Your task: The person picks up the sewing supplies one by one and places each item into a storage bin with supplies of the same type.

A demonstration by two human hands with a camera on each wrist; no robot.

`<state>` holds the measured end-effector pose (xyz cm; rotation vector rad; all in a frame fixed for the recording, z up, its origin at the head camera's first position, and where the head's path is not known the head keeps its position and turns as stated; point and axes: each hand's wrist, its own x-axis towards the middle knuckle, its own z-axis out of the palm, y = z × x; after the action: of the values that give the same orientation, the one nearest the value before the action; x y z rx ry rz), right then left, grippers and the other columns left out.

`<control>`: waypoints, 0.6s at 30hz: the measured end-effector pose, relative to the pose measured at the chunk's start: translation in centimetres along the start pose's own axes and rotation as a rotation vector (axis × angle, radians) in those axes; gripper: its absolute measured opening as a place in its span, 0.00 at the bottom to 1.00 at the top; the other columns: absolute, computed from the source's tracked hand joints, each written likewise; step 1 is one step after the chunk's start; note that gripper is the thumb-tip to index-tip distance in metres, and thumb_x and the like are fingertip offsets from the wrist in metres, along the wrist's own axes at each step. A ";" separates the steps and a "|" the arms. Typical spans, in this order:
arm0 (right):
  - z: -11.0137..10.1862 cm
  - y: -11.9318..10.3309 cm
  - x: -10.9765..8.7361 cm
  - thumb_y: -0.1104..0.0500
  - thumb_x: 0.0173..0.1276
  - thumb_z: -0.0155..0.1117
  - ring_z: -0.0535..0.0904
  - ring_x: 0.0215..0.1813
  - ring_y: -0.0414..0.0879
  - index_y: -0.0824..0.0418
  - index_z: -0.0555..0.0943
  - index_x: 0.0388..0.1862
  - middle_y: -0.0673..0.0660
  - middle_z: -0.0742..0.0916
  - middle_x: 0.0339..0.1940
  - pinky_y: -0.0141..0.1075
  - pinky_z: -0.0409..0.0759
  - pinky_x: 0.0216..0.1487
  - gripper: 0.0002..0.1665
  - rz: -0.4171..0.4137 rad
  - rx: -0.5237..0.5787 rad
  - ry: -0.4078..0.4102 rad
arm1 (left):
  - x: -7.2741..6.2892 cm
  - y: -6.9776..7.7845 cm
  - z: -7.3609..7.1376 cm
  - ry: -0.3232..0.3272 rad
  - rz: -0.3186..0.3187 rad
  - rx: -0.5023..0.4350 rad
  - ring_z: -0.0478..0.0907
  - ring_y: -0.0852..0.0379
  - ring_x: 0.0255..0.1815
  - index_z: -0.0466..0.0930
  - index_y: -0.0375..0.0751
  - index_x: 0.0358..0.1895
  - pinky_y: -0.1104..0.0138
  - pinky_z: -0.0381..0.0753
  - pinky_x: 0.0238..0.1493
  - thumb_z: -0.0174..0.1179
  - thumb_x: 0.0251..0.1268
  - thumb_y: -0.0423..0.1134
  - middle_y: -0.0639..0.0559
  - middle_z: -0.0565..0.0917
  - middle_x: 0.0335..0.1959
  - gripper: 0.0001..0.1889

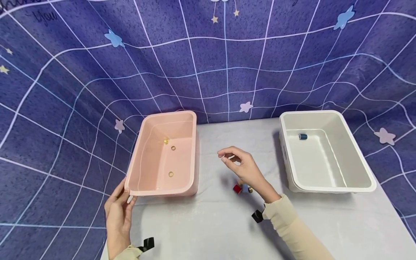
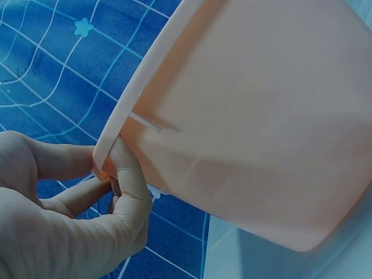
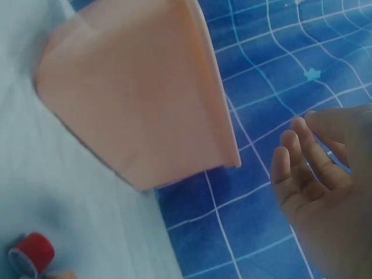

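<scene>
Work surface is a table [image 1: 224,231] w/ pale grey cover, lightly creased, soft shadows nr the tubs & under R arm. Round its back & sides hangs a blue-purple cloth [image 1: 208,54] printed w/ wavy white & lt-blue grid lines, pastel stars, bit of lettering top L; cloth folds a little where it meets the table.

Pink tub [image 1: 162,192] stands on L part of table, close to the cloth. L hand [image 1: 118,213] is at its nr-L corner, thumb & fingers clamped on the rim. Inside, on the floor: two gold rings [image 1: 173,148] & a small yellow pc [image 1: 166,141] by the L wall.

R hand [image 1: 245,168] hangs over the table btwn the tubs, nearer the pink one; fingers loosely bent, thumb tip v. close to index tip, grip idle. Under/beside its wrist on the table: red spool [image 1: 237,189], blue spool [image 1: 245,188], small gold pc [image 1: 250,189], all close tog.

White tub [image 1: 338,189] is on R side, w/ a teal spool [image 1: 303,137] lying nr its back-L corner. Both sleeves [image 1: 282,213] beige, black straps [image 1: 258,216] at the wrists.
</scene>
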<state>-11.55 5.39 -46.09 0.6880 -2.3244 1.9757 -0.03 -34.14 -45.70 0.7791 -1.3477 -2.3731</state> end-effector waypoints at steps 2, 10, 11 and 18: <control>-0.3 0.3 -0.3 0.58 0.77 0.66 0.84 0.51 0.43 0.51 0.87 0.54 0.53 0.91 0.50 0.36 0.85 0.52 0.10 -0.001 -0.013 -0.002 | 0.0 0.0 0.0 0.000 -0.001 0.006 0.87 0.60 0.49 0.70 0.35 0.76 0.70 0.89 0.42 0.51 0.77 0.22 0.51 0.88 0.55 0.27; -1.2 1.0 -1.6 0.58 0.77 0.67 0.82 0.50 0.41 0.47 0.87 0.54 0.49 0.90 0.51 0.36 0.84 0.53 0.11 0.001 -0.056 -0.028 | 0.1 -0.1 0.2 0.012 0.002 0.016 0.87 0.59 0.52 0.67 0.32 0.77 0.69 0.89 0.45 0.51 0.76 0.22 0.51 0.86 0.57 0.27; -1.3 1.1 -1.7 0.58 0.77 0.66 0.82 0.49 0.41 0.47 0.86 0.55 0.49 0.90 0.51 0.36 0.84 0.53 0.11 0.005 -0.061 -0.033 | 0.1 -0.1 0.2 0.013 0.002 0.015 0.87 0.59 0.52 0.67 0.32 0.77 0.69 0.89 0.44 0.51 0.76 0.22 0.51 0.87 0.57 0.28; -1.9 2.1 -2.7 0.58 0.77 0.66 0.81 0.49 0.40 0.46 0.86 0.56 0.51 0.89 0.52 0.38 0.83 0.53 0.12 0.026 -0.096 -0.045 | 0.1 -0.2 0.1 0.006 0.018 -0.007 0.87 0.58 0.51 0.69 0.32 0.75 0.68 0.90 0.44 0.52 0.75 0.21 0.50 0.87 0.57 0.27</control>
<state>-10.37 8.24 -48.47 0.7061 -2.4473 1.8627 -0.19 -34.03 -45.90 0.7682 -1.3383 -2.3590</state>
